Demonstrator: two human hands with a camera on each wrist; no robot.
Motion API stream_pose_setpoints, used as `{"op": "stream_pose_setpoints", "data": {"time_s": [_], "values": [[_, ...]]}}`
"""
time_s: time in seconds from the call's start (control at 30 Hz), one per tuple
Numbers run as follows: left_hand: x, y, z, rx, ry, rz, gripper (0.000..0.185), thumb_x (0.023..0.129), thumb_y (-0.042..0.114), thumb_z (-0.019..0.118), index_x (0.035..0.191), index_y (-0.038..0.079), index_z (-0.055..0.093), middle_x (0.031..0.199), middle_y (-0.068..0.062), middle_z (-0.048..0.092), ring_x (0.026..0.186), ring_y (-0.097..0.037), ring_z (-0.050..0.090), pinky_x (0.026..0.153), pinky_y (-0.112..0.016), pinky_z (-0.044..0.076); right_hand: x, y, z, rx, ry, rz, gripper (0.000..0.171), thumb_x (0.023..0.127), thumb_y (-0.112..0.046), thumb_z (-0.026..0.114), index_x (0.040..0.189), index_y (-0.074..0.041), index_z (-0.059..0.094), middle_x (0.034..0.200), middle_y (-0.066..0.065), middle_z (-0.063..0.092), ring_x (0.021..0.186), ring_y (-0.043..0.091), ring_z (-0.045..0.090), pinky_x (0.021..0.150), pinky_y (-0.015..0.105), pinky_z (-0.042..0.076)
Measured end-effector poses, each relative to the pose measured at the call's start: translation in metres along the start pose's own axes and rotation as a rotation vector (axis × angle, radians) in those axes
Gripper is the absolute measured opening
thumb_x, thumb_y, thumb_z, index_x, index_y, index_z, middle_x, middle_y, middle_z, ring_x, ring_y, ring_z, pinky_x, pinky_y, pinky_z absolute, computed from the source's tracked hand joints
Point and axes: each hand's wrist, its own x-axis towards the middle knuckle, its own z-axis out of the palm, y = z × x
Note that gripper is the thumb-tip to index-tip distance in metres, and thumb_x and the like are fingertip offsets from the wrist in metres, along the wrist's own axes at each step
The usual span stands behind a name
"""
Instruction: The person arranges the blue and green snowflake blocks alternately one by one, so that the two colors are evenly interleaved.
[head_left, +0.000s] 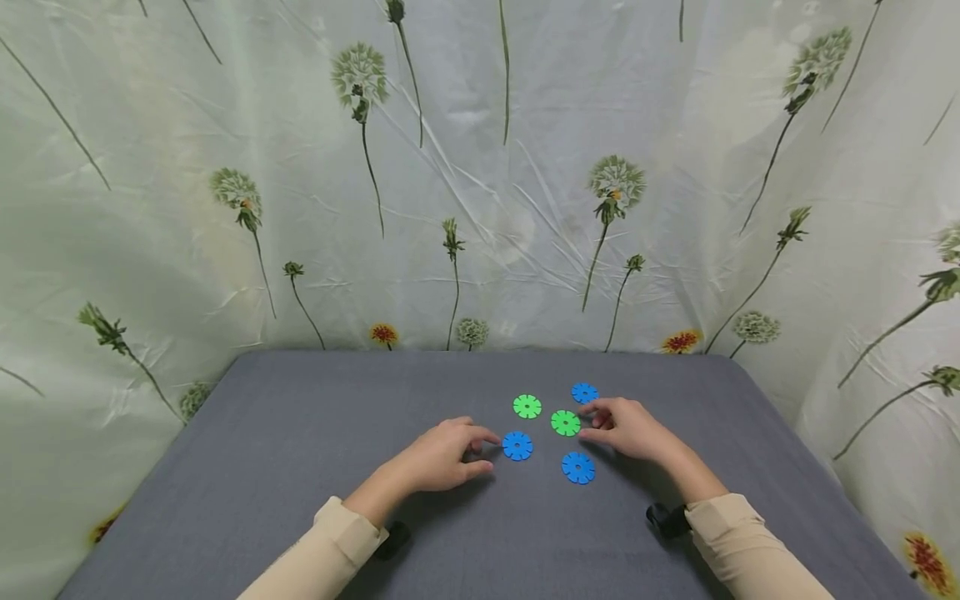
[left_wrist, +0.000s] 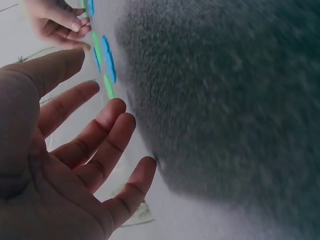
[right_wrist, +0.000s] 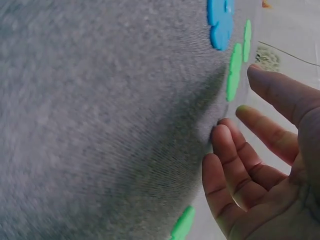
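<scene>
Five notched plastic discs lie flat on the grey table. My left hand rests on the cloth with relaxed fingers, holding nothing, its tips just left of a blue disc. My right hand is also empty, fingers loosely spread, tips right beside a green disc. Whether they touch it I cannot tell. Another green disc and a blue disc lie farther back. A third blue disc lies nearer me, below the right hand.
A pale cloth printed with dandelions hangs behind and on both sides of the table. The table's left half and near edge are bare grey fabric. Both beige sleeves reach in from the bottom.
</scene>
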Motion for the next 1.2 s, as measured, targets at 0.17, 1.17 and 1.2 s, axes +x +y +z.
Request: {"op": "stream_pose_setpoints", "data": {"time_s": [0.17, 1.17, 1.2], "values": [[0.007, 0.004, 0.004, 0.06, -0.056, -0.031, 0.046, 0.094, 0.041, 0.07, 0.138, 0.037, 0.06, 0.098, 0.005, 0.056, 0.085, -0.009, 0.048, 0.07, -0.034, 0.034, 0.003, 0.001, 0.001, 0.01, -0.016, -0.02, 0.043, 0.09, -0.026, 0.076, 0.128, -0.008, 0.068, 0.086, 0.0, 0.061, 0.071, 0.012, 0.053, 0.06, 0.026, 0.044], [0.004, -0.005, 0.007, 0.021, -0.01, 0.018, 0.022, 0.093, 0.039, 0.072, 0.114, 0.035, 0.076, 0.098, 0.008, 0.059, 0.083, -0.007, 0.049, 0.07, -0.031, 0.032, 0.011, 0.0, 0.008, -0.038, -0.025, -0.023, 0.036, 0.093, -0.029, 0.073, 0.126, -0.015, 0.068, 0.073, -0.003, 0.052, 0.062, 0.01, 0.044, 0.057, 0.026, 0.037], [0.004, -0.005, 0.007, 0.012, -0.001, 0.017, 0.02, 0.092, 0.037, 0.073, 0.111, 0.034, 0.077, 0.098, 0.009, 0.06, 0.084, -0.006, 0.051, 0.071, -0.031, 0.033, 0.012, 0.0, 0.008, -0.043, -0.023, -0.021, 0.036, 0.093, -0.029, 0.073, 0.126, -0.015, 0.068, 0.073, -0.003, 0.052, 0.062, 0.01, 0.044, 0.058, 0.026, 0.036]]}}
